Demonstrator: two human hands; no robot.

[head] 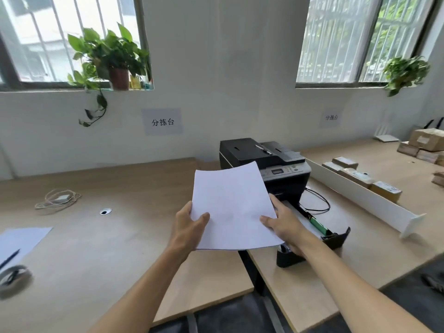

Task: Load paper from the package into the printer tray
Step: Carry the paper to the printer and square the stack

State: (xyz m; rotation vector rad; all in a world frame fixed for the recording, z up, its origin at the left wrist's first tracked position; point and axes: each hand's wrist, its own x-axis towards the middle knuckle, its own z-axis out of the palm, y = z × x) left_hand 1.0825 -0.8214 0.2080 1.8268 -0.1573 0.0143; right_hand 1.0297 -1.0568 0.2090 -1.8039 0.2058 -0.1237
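Observation:
A thin stack of white paper [234, 207] is held in the air in front of the black printer [262, 157]. My left hand [189, 224] grips the stack's left edge, thumb on top. My right hand [286, 224] grips its right edge. Below and right of the paper, the printer's black paper tray [336, 239] is pulled out toward me; most of it is hidden behind the paper and my right arm. A green guide shows inside the tray. The paper's package is not in view.
The printer stands where two wooden tables meet, with a gap [249, 267] between them. A white divider board [370, 200] and several cardboard parcels [360, 179] lie on the right table. A coiled cable [57, 199], a loose sheet [21, 239] and a pen sit on the left table.

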